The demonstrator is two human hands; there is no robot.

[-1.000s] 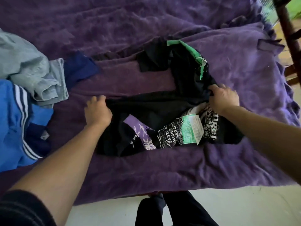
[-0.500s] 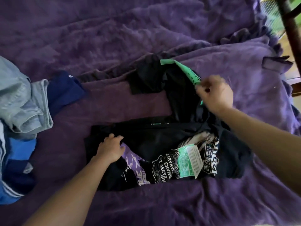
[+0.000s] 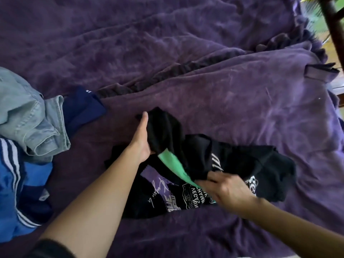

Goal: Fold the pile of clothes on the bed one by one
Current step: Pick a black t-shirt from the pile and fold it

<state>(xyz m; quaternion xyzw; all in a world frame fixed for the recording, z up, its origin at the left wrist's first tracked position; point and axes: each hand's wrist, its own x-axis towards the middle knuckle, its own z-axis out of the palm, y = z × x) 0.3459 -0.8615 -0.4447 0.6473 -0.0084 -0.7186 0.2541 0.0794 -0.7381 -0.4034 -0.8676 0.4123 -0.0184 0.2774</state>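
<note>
While a black shirt (image 3: 242, 164) lies only half folded on the purple bed (image 3: 204, 62), the left hand (image 3: 141, 142) raises a sleeve (image 3: 163, 131) at the shirt's far left corner. The thumb runs straight along the cloth and the fingers are hidden behind it, so a grip cannot be confirmed. At the shirt's near edge the right hand (image 3: 230, 190), blurred, lies on the printed front beside a green band (image 3: 171, 164), its fingers (image 3: 212, 178) stretched out and holding nothing that shows. The shirt sits crumpled and aslant, so the step in hand appears to be bringing the sleeve across the body. The next move likely calls for laying the sleeve flat over the middle, smoothing the bunched cloth at the shirt's right end, then halving the whole. Left of the shirt the unfolded pieces wait: pale jeans (image 3: 31, 118), a navy garment (image 3: 81, 110) touching them, and a blue striped jacket (image 3: 16, 192). None touches the shirt, though the blanket ridges beyond it may hamper a flat fold.
</note>
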